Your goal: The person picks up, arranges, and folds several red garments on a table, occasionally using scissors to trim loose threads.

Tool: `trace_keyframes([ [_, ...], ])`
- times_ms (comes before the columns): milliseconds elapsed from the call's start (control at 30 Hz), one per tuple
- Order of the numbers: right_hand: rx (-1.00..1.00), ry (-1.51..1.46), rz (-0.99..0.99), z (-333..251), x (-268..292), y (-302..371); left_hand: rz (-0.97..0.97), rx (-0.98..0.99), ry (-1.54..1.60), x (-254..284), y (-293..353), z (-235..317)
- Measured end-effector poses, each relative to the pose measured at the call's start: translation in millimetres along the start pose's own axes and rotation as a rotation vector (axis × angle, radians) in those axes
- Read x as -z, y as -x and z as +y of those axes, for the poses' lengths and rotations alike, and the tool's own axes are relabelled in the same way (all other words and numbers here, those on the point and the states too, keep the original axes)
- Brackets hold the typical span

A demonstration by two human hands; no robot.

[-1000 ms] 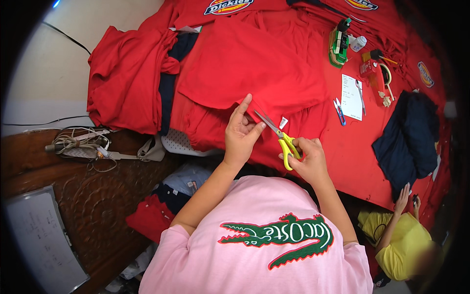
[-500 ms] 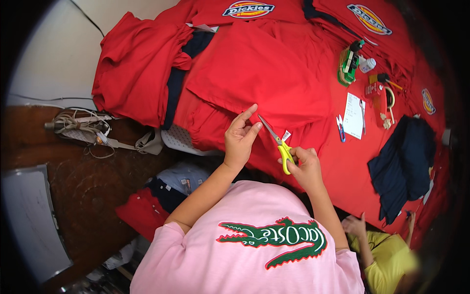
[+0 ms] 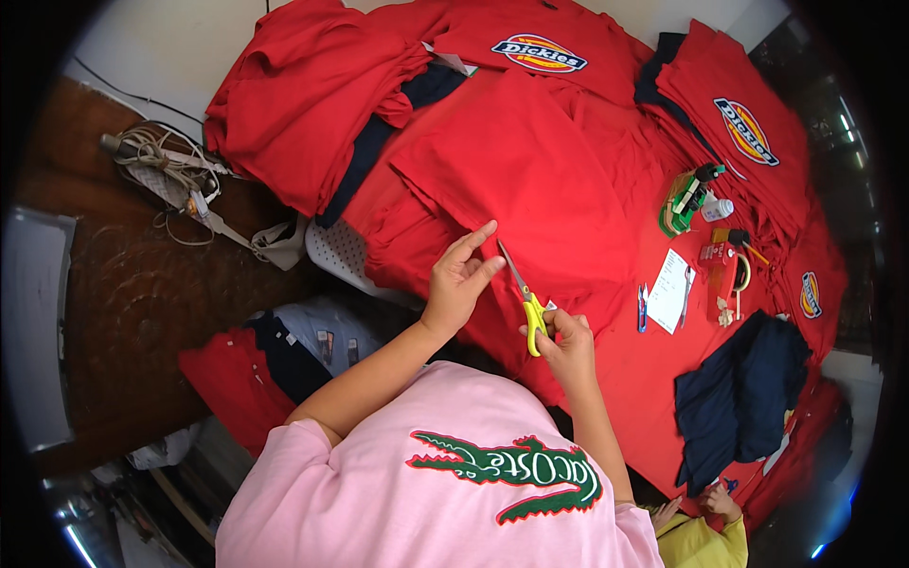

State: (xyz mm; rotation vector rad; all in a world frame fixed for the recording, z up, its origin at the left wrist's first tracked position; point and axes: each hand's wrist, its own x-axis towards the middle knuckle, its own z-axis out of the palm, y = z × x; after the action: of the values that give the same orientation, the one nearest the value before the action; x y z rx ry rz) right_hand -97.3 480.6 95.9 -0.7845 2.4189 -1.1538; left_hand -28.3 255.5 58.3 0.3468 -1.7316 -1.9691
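Yellow-handled scissors [image 3: 527, 301] are gripped in my right hand [image 3: 566, 348], fingers round the handle loops. Their blades look closed or nearly so and point away from me, the tip close to my left thumb. My left hand [image 3: 459, 284] is at the near edge of a red garment [image 3: 521, 151], index finger and thumb stretched out and apart. I see nothing between them; a fine thread would be too small to make out. The garment lies spread on a heap of red cloth, with the scissors over its near folds.
Stacked red garments with round logos [image 3: 748, 133] lie at the far right. Toward the right are a green tape dispenser [image 3: 679, 205], a paper slip [image 3: 670, 293], blue thread snips [image 3: 643, 310] and dark blue cloth [image 3: 743, 388]. A person in yellow [image 3: 705, 544] works at lower right. Coiled cables [image 3: 170, 156] hang left.
The whole view has turned and shifted. The scissors point more steeply away from me, and their handles have come nearer to my left hand. My left hand keeps nearly the same pose.
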Motion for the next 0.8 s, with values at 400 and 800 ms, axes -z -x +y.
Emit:
trace_keyframes([
  [400,0.172,0.091,0.040,-4,-2,-24,-0.040,0.073,0.121,2,-2,27],
  [800,0.127,0.037,0.031,-22,-8,-25,0.050,0.089,0.187,9,-11,12],
])
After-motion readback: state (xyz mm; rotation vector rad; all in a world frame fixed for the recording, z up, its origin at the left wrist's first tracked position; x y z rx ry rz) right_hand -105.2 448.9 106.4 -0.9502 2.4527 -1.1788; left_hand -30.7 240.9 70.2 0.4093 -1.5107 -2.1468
